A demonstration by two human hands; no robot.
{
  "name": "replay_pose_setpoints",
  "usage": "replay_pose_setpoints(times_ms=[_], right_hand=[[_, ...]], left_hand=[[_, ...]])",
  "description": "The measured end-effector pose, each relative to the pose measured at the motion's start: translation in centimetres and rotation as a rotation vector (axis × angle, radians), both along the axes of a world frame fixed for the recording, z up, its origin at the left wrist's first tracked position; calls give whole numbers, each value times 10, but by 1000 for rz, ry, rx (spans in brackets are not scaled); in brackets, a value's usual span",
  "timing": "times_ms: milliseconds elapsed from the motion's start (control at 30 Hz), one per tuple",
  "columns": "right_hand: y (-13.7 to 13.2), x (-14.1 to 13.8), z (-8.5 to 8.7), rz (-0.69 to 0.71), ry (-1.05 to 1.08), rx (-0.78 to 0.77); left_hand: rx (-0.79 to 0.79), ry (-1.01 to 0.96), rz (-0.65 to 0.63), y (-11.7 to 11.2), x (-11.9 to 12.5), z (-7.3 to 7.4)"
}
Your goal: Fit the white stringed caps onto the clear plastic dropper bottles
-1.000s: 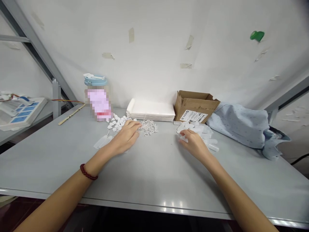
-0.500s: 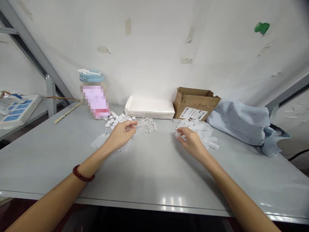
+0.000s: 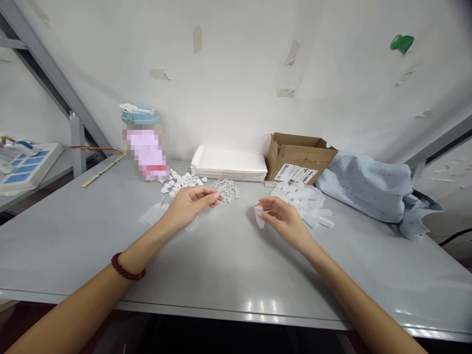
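My left hand [image 3: 190, 206] hovers over the grey table [image 3: 221, 255], its fingers pinched on a thin white cord from the tangle of cords [image 3: 226, 189] just beyond it. A pile of small white plastic pieces [image 3: 180, 182] lies behind that hand. My right hand [image 3: 282, 219] is closed on a small clear plastic tube [image 3: 259, 216], held a little above the table. The heap of clear tubes [image 3: 306, 201] it sits beside is to its right. A few more clear tubes [image 3: 151, 215] lie left of my left wrist.
A stack of white sheets [image 3: 228, 169] and an open cardboard box [image 3: 298, 157] stand against the back wall. A blue-lidded bottle [image 3: 142, 142] stands at back left, a light blue cloth [image 3: 368, 189] at right. A wooden stick [image 3: 101, 171] lies far left.
My right hand has pulled left out of the tube heap with one clear tube in its fingers. My left hand has turned and pinched a cord from the tangle.
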State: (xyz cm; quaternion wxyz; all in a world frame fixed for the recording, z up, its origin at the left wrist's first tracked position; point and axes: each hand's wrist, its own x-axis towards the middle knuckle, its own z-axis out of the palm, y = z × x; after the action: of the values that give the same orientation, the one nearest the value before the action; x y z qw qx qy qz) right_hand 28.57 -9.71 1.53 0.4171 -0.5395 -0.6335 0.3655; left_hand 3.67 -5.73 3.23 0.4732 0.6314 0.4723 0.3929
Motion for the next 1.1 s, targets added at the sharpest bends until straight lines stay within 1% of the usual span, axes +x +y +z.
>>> replay_pose_setpoints(times_ms=[67, 133, 267, 400, 467, 533, 633, 767, 933, 1100], right_hand=[[-4, -7, 1, 31, 189, -130], [-7, -12, 1, 53, 330, -216], [-8, -15, 0, 100, 514, -281], [-6, -14, -1, 46, 657, -351], [-6, -15, -2, 22, 699, -395], [-7, -16, -3, 28, 729, -425], [-9, -20, -4, 71, 773, -451], [-11, -23, -5, 112, 804, -486], [-10, -24, -8, 118, 833, -474], [-10, -25, -10, 125, 846, -477]], left_hand=[[41, 30, -46, -5, 4, 1], [81, 71, -62, -9, 8, 2], [88, 87, -124, -14, 14, 4], [46, 52, -210, -15, 15, 2], [22, 41, -246, -16, 15, 1], [-9, 30, -267, -17, 15, 0], [-50, 23, -262, -18, 17, -2], [-65, 65, -236, -18, 18, -2], [-110, 69, -269, -20, 20, -1], [-125, 74, -258, -20, 21, -1]])
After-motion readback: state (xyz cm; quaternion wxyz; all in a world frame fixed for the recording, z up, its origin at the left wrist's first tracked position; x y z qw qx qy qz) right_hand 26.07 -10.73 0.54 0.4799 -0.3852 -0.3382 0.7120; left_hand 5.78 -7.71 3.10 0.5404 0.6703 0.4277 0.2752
